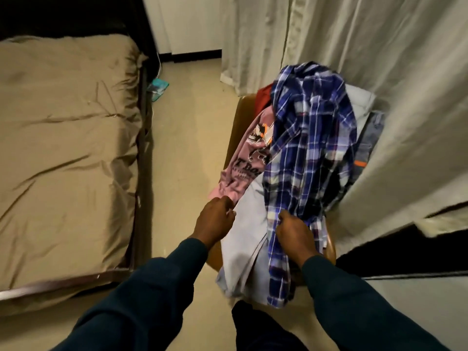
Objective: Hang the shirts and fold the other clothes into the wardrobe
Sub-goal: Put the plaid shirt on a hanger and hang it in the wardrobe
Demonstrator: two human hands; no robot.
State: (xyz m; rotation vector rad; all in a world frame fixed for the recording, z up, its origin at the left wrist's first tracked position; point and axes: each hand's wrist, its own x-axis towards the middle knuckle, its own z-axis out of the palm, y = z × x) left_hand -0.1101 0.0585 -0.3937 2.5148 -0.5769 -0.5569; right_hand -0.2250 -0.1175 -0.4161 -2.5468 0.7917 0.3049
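Observation:
A heap of clothes lies on a wooden chair (243, 117) in front of me. On top is a blue and white plaid shirt (311, 138), draped down the front of the heap. My right hand (293, 231) grips the plaid shirt near its lower part. Beneath it lies a pale lilac garment (247, 234); my left hand (215, 219) pinches its left edge. A pink printed T-shirt (249, 160) hangs off the left side. Something red (263, 96) shows at the back, and grey-blue shorts with an orange tag (366, 145) sit at the right.
A bed with a tan cover (65, 148) fills the left side. Cream curtains (379, 59) hang behind and to the right of the chair. A teal object (157, 89) lies on the floor by the bed. Bare floor (187, 138) runs between bed and chair.

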